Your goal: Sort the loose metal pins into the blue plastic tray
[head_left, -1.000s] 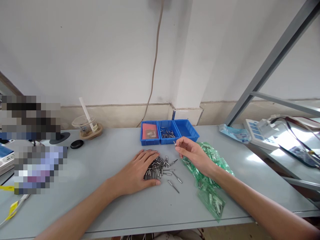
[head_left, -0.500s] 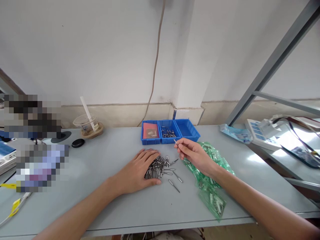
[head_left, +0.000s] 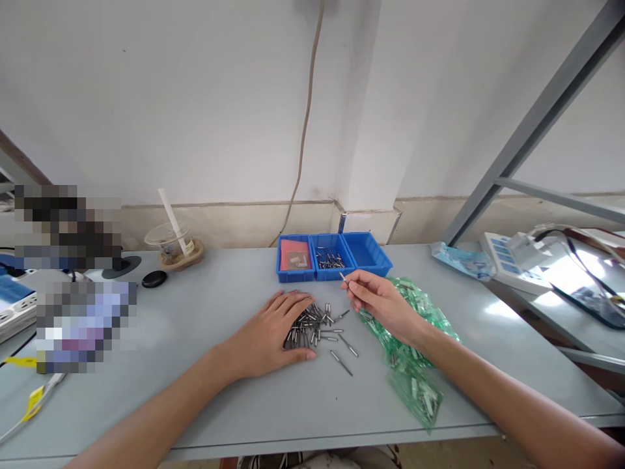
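My left hand [head_left: 276, 332] rests on the table with its fingers spread, curved round the left side of a pile of metal pins [head_left: 308, 324]. Each pin looks like a thin dark shaft with a thicker shiny end. My right hand [head_left: 378, 299] is closed in a pinch, and a metal pin [head_left: 343, 277] pokes out from its fingertips. Several loose pins [head_left: 341, 363] lie just right of the pile. Under and beside my right forearm are green plastic bags [head_left: 415, 391] with small metal parts in them.
Behind the hands stand three blue bins: one bin [head_left: 295, 277] with a pink sheet and a small bag, one [head_left: 334, 275] with pins, one bare [head_left: 366, 251]. A clear cup [head_left: 168, 241] and black disc [head_left: 154, 279] are at left, a power strip [head_left: 512, 264] at right.
The whole view has shifted very slightly. Both hands and the pinched metal pin keep the same pose and place on the table.
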A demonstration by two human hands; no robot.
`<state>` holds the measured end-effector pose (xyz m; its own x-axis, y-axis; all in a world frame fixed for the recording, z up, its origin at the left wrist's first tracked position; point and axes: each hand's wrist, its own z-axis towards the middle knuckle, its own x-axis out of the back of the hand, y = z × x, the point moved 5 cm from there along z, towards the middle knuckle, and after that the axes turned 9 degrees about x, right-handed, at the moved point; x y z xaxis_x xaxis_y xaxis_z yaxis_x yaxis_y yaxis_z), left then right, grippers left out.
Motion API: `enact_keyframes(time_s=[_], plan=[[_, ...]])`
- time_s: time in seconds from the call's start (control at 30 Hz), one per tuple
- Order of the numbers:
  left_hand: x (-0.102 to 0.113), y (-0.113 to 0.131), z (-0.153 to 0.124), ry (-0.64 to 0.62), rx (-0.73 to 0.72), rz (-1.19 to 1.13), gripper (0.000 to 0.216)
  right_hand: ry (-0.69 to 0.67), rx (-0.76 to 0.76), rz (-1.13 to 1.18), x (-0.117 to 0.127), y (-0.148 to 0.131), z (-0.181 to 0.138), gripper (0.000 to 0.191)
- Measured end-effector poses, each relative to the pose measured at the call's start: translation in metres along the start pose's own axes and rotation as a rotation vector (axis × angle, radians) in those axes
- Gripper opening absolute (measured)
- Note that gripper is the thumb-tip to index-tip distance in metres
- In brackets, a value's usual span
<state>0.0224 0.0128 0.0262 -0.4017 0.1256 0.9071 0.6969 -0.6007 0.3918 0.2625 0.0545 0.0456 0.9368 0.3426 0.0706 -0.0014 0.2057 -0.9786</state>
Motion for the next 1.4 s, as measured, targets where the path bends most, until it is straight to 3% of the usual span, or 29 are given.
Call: enact_keyframes(time_s=[0.33,0.67,1.23,1.4], plan=[[0.000,0.000,0.001,-0.007,0.008,0.009,0.090,0.027,0.083,-0.152,0.001,-0.002,0.001,0.031],[-0.001,-0.001,0.001,-0.011,0.011,0.006,0.090,0.170,0.251,-0.351,0.009,-0.003,0.003,0.020],[-0.003,-0.001,0.001,-0.031,0.020,0.015,0.092,0.000,-0.003,0.016,-0.004,0.004,0.002,0.034],[-0.003,-0.001,0.001,-0.024,0.016,0.006,0.091,-0.024,-0.100,0.140,-0.004,-0.002,0.009,0.030]])
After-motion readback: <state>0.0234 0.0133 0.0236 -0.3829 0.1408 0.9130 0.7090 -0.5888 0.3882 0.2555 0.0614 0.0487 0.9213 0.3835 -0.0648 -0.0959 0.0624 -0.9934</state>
